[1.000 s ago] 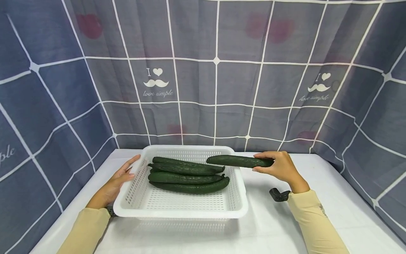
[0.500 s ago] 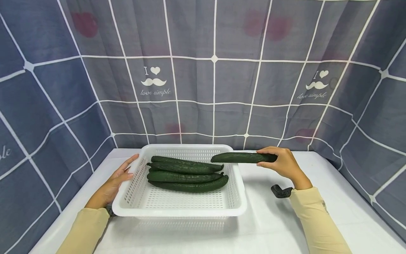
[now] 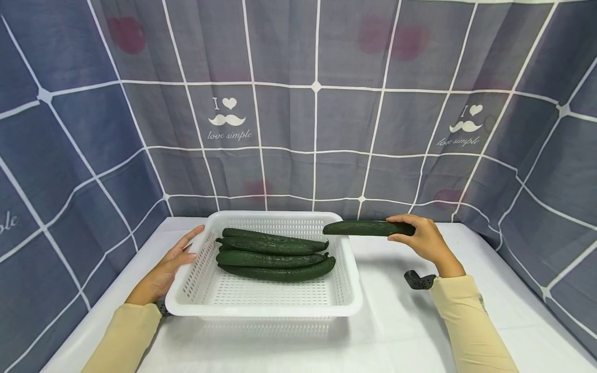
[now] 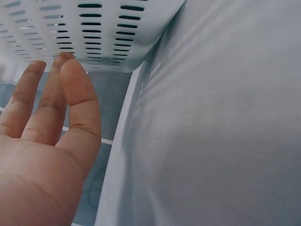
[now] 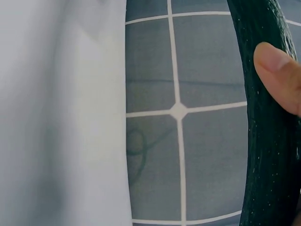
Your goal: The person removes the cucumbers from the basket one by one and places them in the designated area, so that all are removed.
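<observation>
My right hand (image 3: 424, 239) grips one end of a dark green cucumber (image 3: 359, 228) between thumb and fingers. The cucumber is level above the table, its free left end over the right rim of a white perforated plastic basket (image 3: 261, 311). In the right wrist view, the thumb (image 5: 277, 70) lies across the cucumber (image 5: 268, 155). Inside the basket several more cucumbers (image 3: 275, 259) lie side by side toward the back. At the basket's left side is my left hand (image 3: 163, 269), fingers extended; the left wrist view shows its fingertips (image 4: 77, 77) right at the slotted wall (image 4: 108, 28).
A white cloth (image 3: 392, 331) covers the table under the basket. Behind and on both sides hangs a blue-grey checked curtain (image 3: 289, 119) with white lines. A black wrist-worn device (image 3: 417, 280) juts out by the right sleeve (image 3: 466, 316).
My right hand has carried its cucumber to the right and slightly up, away from the other cucumbers. My left hand and the basket stay nearly in place; the head view shifts slightly.
</observation>
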`<action>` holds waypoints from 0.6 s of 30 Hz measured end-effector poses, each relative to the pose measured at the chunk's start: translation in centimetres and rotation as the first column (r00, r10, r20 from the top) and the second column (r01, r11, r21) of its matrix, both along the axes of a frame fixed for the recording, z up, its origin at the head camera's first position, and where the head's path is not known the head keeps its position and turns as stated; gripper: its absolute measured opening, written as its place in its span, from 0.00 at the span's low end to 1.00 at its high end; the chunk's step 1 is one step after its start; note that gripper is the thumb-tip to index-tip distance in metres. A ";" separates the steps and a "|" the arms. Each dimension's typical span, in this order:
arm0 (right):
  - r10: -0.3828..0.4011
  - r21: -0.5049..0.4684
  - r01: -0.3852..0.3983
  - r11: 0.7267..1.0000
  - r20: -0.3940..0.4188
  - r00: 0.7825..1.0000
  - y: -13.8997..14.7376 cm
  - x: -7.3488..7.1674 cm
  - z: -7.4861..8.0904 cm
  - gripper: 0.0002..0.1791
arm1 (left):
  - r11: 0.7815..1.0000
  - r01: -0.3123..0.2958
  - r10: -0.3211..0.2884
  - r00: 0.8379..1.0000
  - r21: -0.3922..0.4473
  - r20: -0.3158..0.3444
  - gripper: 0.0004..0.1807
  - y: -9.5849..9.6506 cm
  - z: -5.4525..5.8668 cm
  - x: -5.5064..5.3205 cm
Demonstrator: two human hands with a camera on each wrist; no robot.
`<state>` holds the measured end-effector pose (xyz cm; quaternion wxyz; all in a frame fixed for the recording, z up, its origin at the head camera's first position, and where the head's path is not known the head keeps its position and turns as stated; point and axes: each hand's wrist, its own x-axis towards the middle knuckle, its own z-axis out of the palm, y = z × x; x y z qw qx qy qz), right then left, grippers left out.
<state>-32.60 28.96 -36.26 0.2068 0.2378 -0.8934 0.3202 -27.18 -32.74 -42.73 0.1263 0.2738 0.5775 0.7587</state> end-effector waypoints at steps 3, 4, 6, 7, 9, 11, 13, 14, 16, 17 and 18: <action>0.012 -0.015 -0.011 1.000 0.023 1.000 0.3 -0.1 -0.1 0.24 | 1.000 -0.007 0.007 1.000 -0.002 0.007 0.35 0.0 0.0 0.0; 0.013 -0.019 -0.013 1.000 0.027 1.000 0.4 -0.2 -0.2 0.24 | 1.000 -0.008 0.008 1.000 -0.003 0.009 0.35 0.0 0.0 0.0; 0.010 -0.022 -0.009 1.000 0.031 0.999 0.7 -0.2 -0.3 0.24 | 1.000 -0.009 0.009 1.000 -0.003 0.007 0.35 0.0 -0.1 0.0; 0.007 -0.024 -0.006 1.000 0.034 0.999 0.8 -0.2 -0.3 0.24 | 1.000 -0.008 0.008 1.000 -0.004 0.005 0.35 0.0 -0.1 0.0; 0.001 -0.028 0.000 1.000 0.037 0.999 1.1 -0.2 -0.3 0.24 | 1.000 -0.006 0.006 1.000 -0.003 -0.003 0.35 -0.1 -0.2 -0.1; -0.009 -0.030 0.010 0.999 0.041 0.999 1.4 -0.2 -0.2 0.24 | 1.000 0.001 -0.001 1.000 0.000 -0.009 0.35 -0.2 -0.2 -0.1; -0.022 -0.036 0.024 0.999 0.050 0.999 1.8 -0.2 -0.1 0.24 | 1.000 0.008 -0.008 1.000 0.003 -0.011 0.35 -0.3 -0.2 -0.2; -0.028 -0.038 0.030 0.999 0.052 0.998 2.0 -0.1 -0.1 0.24 | 1.000 0.011 -0.011 1.000 0.004 -0.010 0.35 -0.3 -0.2 -0.2; -0.040 -0.050 0.043 0.998 0.060 0.997 2.4 -0.1 -0.1 0.24 | 1.000 0.015 -0.014 1.000 0.005 -0.006 0.35 -0.3 -0.2 -0.2; -0.042 -0.061 0.045 0.997 0.061 0.997 2.6 -0.1 -0.1 0.24 | 1.000 0.014 -0.014 1.000 0.005 -0.004 0.35 -0.3 -0.2 -0.2; -0.039 -0.074 0.044 0.996 0.064 0.997 2.8 -0.1 -0.2 0.24 | 1.000 0.011 -0.011 1.000 0.002 -0.001 0.35 -0.3 -0.1 -0.2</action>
